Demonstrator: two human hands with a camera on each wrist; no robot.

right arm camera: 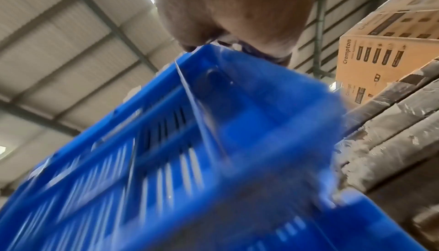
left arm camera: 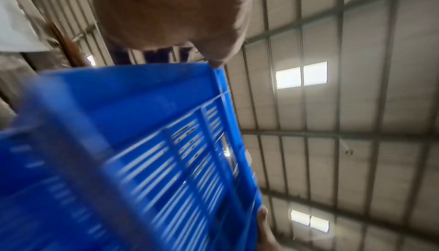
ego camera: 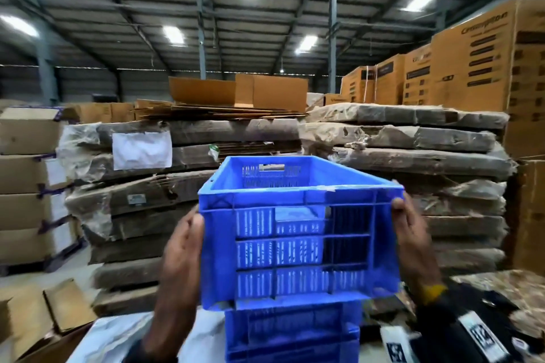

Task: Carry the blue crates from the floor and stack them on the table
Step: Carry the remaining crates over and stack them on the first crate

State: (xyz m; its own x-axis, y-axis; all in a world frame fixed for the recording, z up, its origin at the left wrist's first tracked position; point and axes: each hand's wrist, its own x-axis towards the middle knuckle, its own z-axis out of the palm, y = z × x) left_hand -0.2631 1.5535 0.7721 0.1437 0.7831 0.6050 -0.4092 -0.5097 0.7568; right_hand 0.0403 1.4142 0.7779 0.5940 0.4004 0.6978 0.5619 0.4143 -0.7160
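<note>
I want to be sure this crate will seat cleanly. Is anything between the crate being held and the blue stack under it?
Nothing visible. The held crate, gripped by the left hand and right hand, sits right above the stacked crates, skewed to them. Its underside and the stack's top are hidden.

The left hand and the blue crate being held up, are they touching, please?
Touching. In the head view the left hand presses against the side of the blue crate; the left wrist view shows its thumb on the rim.

"Crompton" runs up the side of a brown carton [right arm camera: 377, 52] at the right, above a row of printed product pictures; the same name shows, blurred, on the tall carton [ego camera: 483, 47].
</note>
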